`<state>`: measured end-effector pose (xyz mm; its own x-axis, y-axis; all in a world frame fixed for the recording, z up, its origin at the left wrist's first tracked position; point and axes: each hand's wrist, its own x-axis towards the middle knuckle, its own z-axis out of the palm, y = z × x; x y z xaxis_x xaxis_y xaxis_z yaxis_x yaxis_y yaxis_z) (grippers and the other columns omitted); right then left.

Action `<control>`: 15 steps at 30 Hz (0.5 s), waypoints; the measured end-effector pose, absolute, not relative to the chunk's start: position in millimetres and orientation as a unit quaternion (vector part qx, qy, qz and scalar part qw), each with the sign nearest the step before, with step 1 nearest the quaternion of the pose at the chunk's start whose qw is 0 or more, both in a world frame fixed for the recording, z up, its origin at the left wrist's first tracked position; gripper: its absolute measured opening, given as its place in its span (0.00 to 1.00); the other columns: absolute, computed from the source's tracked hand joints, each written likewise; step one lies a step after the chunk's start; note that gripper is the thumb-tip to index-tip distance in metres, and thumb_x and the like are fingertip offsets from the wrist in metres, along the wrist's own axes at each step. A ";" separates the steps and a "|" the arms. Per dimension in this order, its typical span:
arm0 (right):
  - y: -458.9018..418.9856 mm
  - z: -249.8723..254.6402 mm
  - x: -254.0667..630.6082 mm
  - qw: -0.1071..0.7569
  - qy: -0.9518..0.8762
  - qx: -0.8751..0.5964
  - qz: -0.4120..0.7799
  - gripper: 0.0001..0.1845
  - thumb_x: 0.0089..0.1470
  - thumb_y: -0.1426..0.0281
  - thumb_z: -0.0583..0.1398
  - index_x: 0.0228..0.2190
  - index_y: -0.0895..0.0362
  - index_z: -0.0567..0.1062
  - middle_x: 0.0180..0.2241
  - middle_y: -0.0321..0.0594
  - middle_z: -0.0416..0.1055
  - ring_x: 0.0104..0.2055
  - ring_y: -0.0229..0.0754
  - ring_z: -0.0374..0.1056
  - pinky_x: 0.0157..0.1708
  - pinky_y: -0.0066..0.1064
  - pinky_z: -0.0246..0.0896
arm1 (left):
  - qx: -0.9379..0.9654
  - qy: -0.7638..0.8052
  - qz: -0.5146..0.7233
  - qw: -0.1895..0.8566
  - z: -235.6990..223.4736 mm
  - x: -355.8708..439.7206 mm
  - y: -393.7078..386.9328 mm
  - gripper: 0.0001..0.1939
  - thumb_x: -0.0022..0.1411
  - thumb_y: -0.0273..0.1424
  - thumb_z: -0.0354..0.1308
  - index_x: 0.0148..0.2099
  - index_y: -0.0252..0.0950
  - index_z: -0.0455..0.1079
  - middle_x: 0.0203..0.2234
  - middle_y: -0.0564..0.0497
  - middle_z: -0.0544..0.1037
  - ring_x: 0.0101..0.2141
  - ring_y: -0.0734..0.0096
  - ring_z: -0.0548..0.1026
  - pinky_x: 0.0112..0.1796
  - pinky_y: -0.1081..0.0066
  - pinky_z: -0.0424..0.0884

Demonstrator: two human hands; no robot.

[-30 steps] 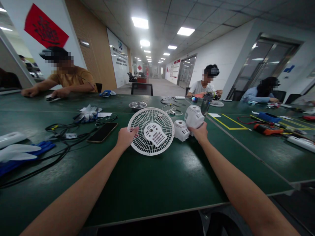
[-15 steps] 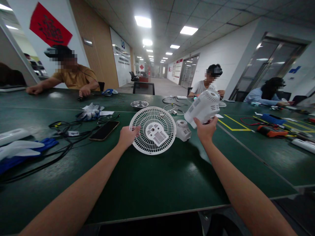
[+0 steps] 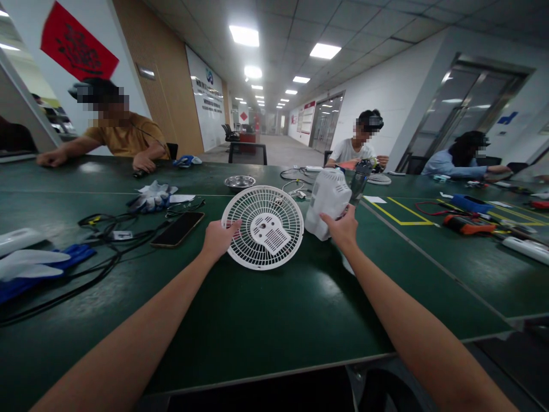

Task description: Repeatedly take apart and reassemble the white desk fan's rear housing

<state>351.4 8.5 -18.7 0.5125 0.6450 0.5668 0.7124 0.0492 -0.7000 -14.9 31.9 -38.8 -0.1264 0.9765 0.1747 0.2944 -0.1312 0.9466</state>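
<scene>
My left hand [image 3: 218, 239] grips the left rim of a round white fan grille [image 3: 281, 209], thumb over its front. The grille is tilted toward me, and its centre plate has slots and small holes. To the right, my right hand [image 3: 343, 227] is closed around a white plastic fan housing [image 3: 325, 194] with vent slots near its top. The housing stands roughly upright, close to the grille's right edge. Whether its lower end touches the table, I cannot tell. Just behind it a dark, see-through object [image 3: 361, 178] shows in part; its kind is unclear.
A metal bowl [image 3: 239, 182] and white cables [image 3: 295, 187] lie beyond the grille. On the left are a phone [image 3: 178, 229], black cables [image 3: 115, 252] and gloves [image 3: 152, 196]. An orange multimeter [image 3: 467, 224] lies right. Several people sit around the green table [image 3: 266, 326].
My right hand has brought the white fan housing left and down, turning it more upright. It now hides the smaller white part that stood there. My left hand keeps its hold on the fan grille.
</scene>
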 end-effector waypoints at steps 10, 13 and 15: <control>14.5 -6.0 393.3 0.536 -0.383 -0.752 0.017 0.39 0.36 0.60 0.67 0.51 0.55 0.63 0.48 0.52 0.72 0.49 0.59 0.70 0.53 0.52 0.62 | 0.557 0.566 0.505 0.338 -41.0 -14.1 35.9 0.13 0.58 0.37 0.66 0.37 0.31 0.79 0.29 0.43 0.83 0.29 0.59 0.82 0.34 0.64 0.77; 15.6 -7.8 392.2 0.550 -0.368 -0.749 0.025 0.38 0.38 0.61 0.66 0.52 0.55 0.63 0.49 0.52 0.72 0.51 0.60 0.69 0.55 0.55 0.59 | 0.558 0.568 0.501 0.339 -39.7 -14.3 34.1 0.13 0.58 0.37 0.65 0.37 0.30 0.79 0.29 0.43 0.83 0.30 0.58 0.82 0.34 0.64 0.77; 15.0 -8.1 391.0 0.562 -0.381 -0.734 0.003 0.41 0.40 0.60 0.65 0.55 0.55 0.61 0.50 0.51 0.71 0.52 0.59 0.68 0.55 0.55 0.58 | 0.565 0.564 0.496 0.342 -39.2 -14.6 32.7 0.13 0.59 0.37 0.65 0.38 0.30 0.79 0.29 0.43 0.83 0.29 0.58 0.82 0.32 0.64 0.77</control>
